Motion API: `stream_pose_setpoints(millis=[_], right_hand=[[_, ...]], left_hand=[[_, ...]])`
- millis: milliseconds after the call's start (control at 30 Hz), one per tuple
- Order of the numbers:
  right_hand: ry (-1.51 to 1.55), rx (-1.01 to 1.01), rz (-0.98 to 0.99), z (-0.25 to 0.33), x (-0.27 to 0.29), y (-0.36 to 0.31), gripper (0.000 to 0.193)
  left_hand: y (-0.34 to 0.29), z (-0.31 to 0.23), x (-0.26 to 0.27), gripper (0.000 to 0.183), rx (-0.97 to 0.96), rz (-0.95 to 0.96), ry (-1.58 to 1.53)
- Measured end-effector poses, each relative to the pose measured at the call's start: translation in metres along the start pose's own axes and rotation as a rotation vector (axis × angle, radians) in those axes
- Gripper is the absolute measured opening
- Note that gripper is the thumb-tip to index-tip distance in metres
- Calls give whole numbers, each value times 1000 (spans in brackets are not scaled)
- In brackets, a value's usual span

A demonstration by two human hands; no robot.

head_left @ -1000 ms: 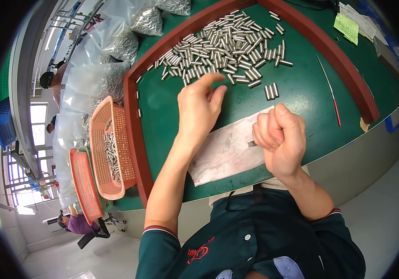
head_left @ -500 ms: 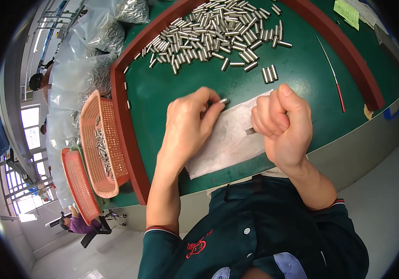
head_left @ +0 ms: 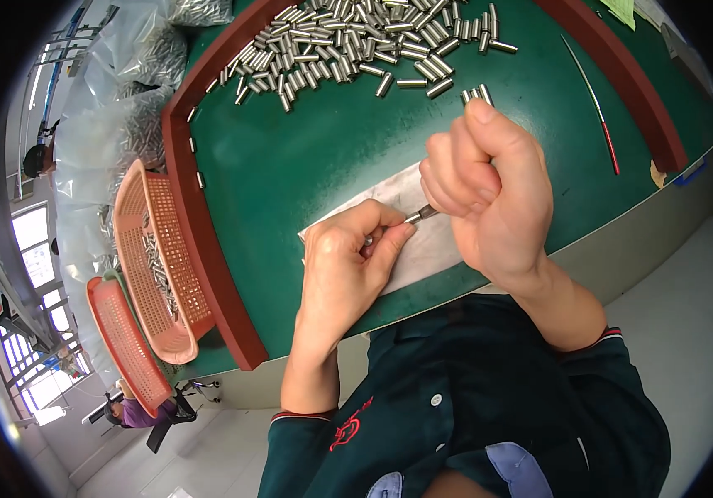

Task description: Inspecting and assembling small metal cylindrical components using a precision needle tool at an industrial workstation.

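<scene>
Between the thumb and fingers of my left hand (head_left: 341, 264) is a small shiny metal cylinder (head_left: 412, 219). My right hand (head_left: 498, 195) is closed in a fist around a tool whose handle is hidden; only its dark grey tip (head_left: 429, 211) shows. That tip meets the end of the cylinder. A second metal end shows inside my left hand, partly covered by the fingers. Under both hands lies a whitish cloth (head_left: 431, 259). Just beyond my right fist stands a short row of metal cylinders (head_left: 483, 93), partly hidden by it.
A large pile of metal cylinders (head_left: 356, 46) covers the far side of the green table (head_left: 249, 199). Dark red wooden rails (head_left: 207, 249) border it. At right lies a thin red-handled tool (head_left: 610, 149). Orange baskets (head_left: 195, 286) and clear bags of parts (head_left: 136, 124) stand at left.
My left hand has come nearer to me and toward my right hand, bringing the cylinder against the tool's tip. My right fist has shifted slightly left and away from me.
</scene>
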State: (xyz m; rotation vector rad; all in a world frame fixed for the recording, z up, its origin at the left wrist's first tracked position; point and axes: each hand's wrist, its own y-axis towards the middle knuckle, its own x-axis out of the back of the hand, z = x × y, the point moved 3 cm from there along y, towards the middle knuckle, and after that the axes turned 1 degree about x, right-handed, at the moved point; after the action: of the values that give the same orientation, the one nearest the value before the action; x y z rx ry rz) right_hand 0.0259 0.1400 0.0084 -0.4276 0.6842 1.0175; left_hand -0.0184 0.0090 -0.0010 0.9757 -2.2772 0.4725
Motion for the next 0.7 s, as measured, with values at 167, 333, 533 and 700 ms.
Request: stream_pose_setpoints(millis=[167, 333, 533, 700], right_hand=[[-27, -10, 14, 0, -2, 1, 45], [-25, 3, -2, 1, -4, 0, 45], [-35, 15, -6, 1, -5, -1, 44], [-63, 1, -11, 1, -6, -1, 44]], left_hand=[[-1, 1, 0, 9, 0, -5, 18], [-1, 0, 0, 9, 3, -4, 23], [-1, 0, 0, 9, 4, -15, 20], [0, 0, -1, 9, 0, -13, 19]])
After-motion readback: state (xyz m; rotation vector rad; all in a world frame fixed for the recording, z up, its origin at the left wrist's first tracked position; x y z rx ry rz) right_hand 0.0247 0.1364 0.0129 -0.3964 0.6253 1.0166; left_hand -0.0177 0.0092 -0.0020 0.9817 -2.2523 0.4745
